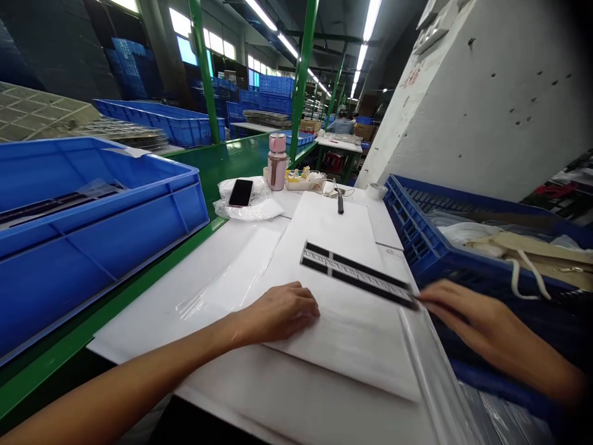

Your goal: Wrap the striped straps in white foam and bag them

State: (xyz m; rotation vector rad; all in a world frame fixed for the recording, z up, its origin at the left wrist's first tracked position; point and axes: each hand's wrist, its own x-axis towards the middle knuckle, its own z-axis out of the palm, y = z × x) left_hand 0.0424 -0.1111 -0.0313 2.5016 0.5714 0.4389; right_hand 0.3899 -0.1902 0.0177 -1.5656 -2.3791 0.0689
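My right hand (477, 321), blurred by motion, pinches the right end of a flat black strip (356, 275) with a pale patterned band along its middle. The strip slants over a white board (333, 334); I cannot tell whether it touches. My left hand (285, 312) rests on the board's near left part with its fingers curled under. Whatever lies beneath those fingers, if anything, is hidden. Clear plastic film (217, 284) lies left of the board, and more clear plastic (430, 364) runs along its right side.
A black-handled tool (340, 203) lies at the board's far end. Behind are a phone (241, 193) on plastic wrap, a pink bottle (277, 164), a small tray (303, 181) and a tape roll (376, 190). Blue crates (115, 235) flank me on the left and right (417, 228).
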